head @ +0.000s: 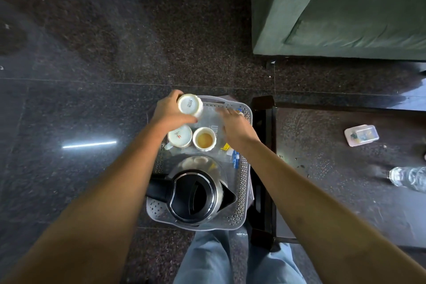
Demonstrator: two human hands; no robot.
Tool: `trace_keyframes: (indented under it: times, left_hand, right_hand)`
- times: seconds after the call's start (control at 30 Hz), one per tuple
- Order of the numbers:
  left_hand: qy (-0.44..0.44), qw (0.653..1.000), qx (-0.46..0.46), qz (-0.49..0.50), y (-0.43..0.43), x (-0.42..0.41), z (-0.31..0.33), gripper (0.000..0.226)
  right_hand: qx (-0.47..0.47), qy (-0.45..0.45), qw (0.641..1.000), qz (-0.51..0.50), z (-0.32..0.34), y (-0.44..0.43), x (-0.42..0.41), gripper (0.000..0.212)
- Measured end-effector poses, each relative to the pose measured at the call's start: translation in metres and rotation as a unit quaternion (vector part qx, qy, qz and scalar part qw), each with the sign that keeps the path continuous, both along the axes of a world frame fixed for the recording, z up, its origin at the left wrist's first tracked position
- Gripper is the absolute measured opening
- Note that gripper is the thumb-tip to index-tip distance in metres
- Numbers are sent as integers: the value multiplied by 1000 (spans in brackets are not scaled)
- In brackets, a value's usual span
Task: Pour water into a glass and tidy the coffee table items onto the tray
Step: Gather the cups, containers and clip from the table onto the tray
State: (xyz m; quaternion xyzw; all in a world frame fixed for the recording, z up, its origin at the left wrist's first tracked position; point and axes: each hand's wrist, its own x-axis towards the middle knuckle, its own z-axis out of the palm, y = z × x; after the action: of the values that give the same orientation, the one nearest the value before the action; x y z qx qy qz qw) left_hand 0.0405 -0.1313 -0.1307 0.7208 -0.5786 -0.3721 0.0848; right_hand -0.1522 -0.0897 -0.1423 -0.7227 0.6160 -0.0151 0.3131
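A grey perforated tray (244,182) sits in the middle of the view, just left of the dark coffee table (322,168); what it rests on cannot be made out. The left hand (171,112) is at the tray's far left corner, its fingers and thumb curled around a white cup (190,105) that is turned so its printed base faces up. The right hand (235,127) reaches over the far right part of the tray with its fingers straight and slightly apart, gripping nothing; whether it touches the tray cannot be told. Just near of the left hand stand two more cups side by side: one with red marks inside (180,136) and, to its right, one holding a brownish liquid (204,139). A kettle (196,193) with a black lid fills the tray's near end, and small sachets (234,157) lie along the right rim. On the coffee table, well to the right, are a small plastic box (361,135) and a clear water bottle (408,177). A green sofa (345,7) stands at the far right.
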Motion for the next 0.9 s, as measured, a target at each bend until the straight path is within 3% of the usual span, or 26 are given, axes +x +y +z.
trace_keyframes:
  times: [0.13,0.33,0.63,0.9]
  left_hand:
    - [-15,993,-1,-114,-10,12,1,74]
    - [-69,970,16,-233,-29,8,4,85]
    - [-90,968,25,-232,-24,16,-21,72]
    - [-28,985,1,-169,-5,22,-31,70]
  right_hand:
    - [-49,-63,997,-7,9,-21,26,67]
    - [-3,-57,997,49,-2,-36,43,65]
    - [27,-86,996,7,-28,-38,62,61]
    - [42,-102,993,-31,-43,-37,66,61]
